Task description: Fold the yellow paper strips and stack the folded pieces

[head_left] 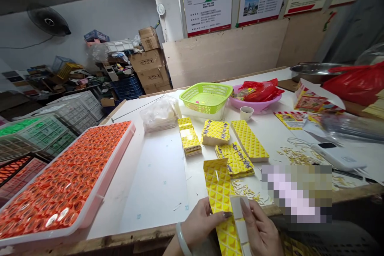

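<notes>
Pinching a yellow card strip [220, 188] at the near edge of the desk [196, 180], the left hand [199, 224] seemingly steadies it while the right hand [262, 228], fingers closed on a white strip [241, 230], holds that alongside, card stacks [235, 158] lying within easy reach.

Workshop: stacked cartons [152, 65], plastic crates [49, 133]
</notes>
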Tool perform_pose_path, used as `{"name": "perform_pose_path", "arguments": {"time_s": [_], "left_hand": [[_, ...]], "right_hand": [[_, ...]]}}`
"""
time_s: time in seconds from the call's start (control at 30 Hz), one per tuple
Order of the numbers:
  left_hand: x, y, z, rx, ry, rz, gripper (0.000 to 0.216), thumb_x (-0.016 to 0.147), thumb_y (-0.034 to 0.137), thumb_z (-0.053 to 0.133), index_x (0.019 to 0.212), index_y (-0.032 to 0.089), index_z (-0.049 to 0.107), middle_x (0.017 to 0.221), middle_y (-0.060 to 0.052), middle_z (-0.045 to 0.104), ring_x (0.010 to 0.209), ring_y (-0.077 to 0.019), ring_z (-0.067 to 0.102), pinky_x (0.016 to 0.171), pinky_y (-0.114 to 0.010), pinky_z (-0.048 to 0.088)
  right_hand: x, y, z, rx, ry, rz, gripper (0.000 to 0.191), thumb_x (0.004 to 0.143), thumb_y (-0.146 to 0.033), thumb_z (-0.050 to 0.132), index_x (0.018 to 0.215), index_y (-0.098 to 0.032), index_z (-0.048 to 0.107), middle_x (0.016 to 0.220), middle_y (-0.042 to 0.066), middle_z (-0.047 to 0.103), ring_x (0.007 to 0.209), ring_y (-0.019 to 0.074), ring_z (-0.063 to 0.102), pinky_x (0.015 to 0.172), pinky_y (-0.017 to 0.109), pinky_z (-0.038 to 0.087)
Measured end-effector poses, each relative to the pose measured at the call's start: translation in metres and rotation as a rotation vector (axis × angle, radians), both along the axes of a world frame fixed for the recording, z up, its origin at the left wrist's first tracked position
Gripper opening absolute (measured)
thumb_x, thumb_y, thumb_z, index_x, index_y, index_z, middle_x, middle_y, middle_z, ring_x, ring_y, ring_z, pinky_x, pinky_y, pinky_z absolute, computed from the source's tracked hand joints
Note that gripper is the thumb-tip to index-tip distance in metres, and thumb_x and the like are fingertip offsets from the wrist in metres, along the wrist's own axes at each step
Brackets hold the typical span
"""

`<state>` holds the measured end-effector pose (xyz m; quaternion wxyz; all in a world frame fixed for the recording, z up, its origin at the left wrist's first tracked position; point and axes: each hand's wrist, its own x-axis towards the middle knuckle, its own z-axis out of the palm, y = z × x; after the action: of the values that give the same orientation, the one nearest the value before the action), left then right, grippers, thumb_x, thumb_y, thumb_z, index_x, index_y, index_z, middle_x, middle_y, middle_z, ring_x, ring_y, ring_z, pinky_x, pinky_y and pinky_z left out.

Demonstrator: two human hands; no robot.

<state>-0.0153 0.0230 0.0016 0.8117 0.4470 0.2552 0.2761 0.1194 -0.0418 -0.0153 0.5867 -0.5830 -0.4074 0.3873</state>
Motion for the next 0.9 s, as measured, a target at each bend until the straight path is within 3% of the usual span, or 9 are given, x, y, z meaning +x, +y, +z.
{"name": "perform_pose_path", "arguments": {"time_s": [0.1, 0.27, 0.43, 0.53, 0.6, 0.7, 0.8, 0.9], "left_hand": [[0.003, -0.003, 0.0, 0.015, -0.005, 0.119, 0.048, 0.068, 0.041, 0.075, 0.105, 0.01, 0.067, 0.097, -0.013, 0.07, 0.089, -0.0268, 0.066, 0.085, -0.039, 0.049], [0.0, 0.003, -0.003, 0.038, 0.078, 0.104, 0.043, 0.065, 0.033, 0.076, 0.101, 0.01, 0.069, 0.094, -0.012, 0.071, 0.089, -0.0273, 0.065, 0.085, -0.038, 0.049], [0.004, 0.003, -0.002, 0.311, 0.221, 0.239, 0.038, 0.069, 0.022, 0.07, 0.107, 0.015, 0.068, 0.1, -0.008, 0.07, 0.095, -0.0263, 0.062, 0.089, -0.037, 0.047], [0.001, 0.005, 0.003, 0.416, 0.208, 0.171, 0.031, 0.073, 0.025, 0.068, 0.102, 0.016, 0.069, 0.102, -0.008, 0.07, 0.097, -0.0266, 0.061, 0.09, -0.038, 0.046], [-0.005, 0.007, 0.004, 0.329, 0.132, 0.041, 0.031, 0.073, 0.03, 0.07, 0.099, 0.015, 0.07, 0.102, -0.01, 0.069, 0.1, -0.0277, 0.06, 0.093, -0.041, 0.044], [-0.014, 0.01, -0.006, 0.009, -0.021, -0.121, 0.037, 0.075, 0.04, 0.068, 0.1, 0.012, 0.067, 0.099, -0.012, 0.069, 0.099, -0.0273, 0.062, 0.094, -0.044, 0.042], [-0.02, 0.01, -0.02, -0.243, -0.109, -0.113, 0.042, 0.082, 0.047, 0.055, 0.097, 0.01, 0.066, 0.094, -0.014, 0.068, 0.093, -0.0252, 0.064, 0.091, -0.044, 0.044], [-0.024, 0.008, -0.026, -0.297, -0.163, -0.095, 0.031, 0.082, 0.033, 0.053, 0.097, 0.01, 0.067, 0.092, -0.013, 0.068, 0.09, -0.0229, 0.064, 0.087, -0.04, 0.046]], "right_hand": [[0.001, 0.001, 0.0, 0.016, -0.09, 0.024, 0.037, 0.083, -0.055, 0.048, 0.066, -0.023, 0.05, 0.056, -0.001, 0.051, 0.051, 0.012, 0.048, 0.047, 0.018, 0.043], [0.003, -0.001, -0.001, 0.034, -0.18, 0.012, 0.036, 0.085, -0.054, 0.047, 0.066, -0.023, 0.052, 0.053, -0.002, 0.05, 0.048, 0.0119, 0.046, 0.047, 0.019, 0.043], [0.005, 0.0, -0.003, 0.123, -0.291, 0.096, 0.03, 0.088, -0.045, 0.044, 0.072, -0.022, 0.055, 0.057, -0.001, 0.053, 0.051, 0.0125, 0.051, 0.052, 0.019, 0.046], [0.007, 0.001, -0.005, 0.126, -0.259, 0.075, 0.028, 0.088, -0.046, 0.046, 0.077, -0.022, 0.058, 0.061, 0.0, 0.057, 0.054, 0.0139, 0.054, 0.056, 0.021, 0.048], [0.009, 0.002, -0.007, 0.077, -0.134, 0.049, 0.028, 0.085, -0.049, 0.05, 0.082, -0.023, 0.06, 0.065, 0.002, 0.062, 0.057, 0.0158, 0.057, 0.056, 0.023, 0.049], [0.012, 0.006, -0.01, -0.053, 0.164, 0.078, 0.032, 0.08, -0.053, 0.056, 0.092, -0.023, 0.059, 0.07, 0.002, 0.066, 0.054, 0.017, 0.059, 0.049, 0.024, 0.048], [0.015, 0.009, -0.011, -0.12, 0.388, 0.081, 0.035, 0.078, -0.053, 0.06, 0.099, -0.025, 0.056, 0.072, 0.002, 0.068, 0.052, 0.0166, 0.06, 0.045, 0.024, 0.046], [0.014, 0.009, -0.01, -0.127, 0.486, 0.066, 0.038, 0.076, -0.05, 0.064, 0.103, -0.026, 0.054, 0.075, 0.002, 0.069, 0.053, 0.0163, 0.061, 0.044, 0.023, 0.045]]}}
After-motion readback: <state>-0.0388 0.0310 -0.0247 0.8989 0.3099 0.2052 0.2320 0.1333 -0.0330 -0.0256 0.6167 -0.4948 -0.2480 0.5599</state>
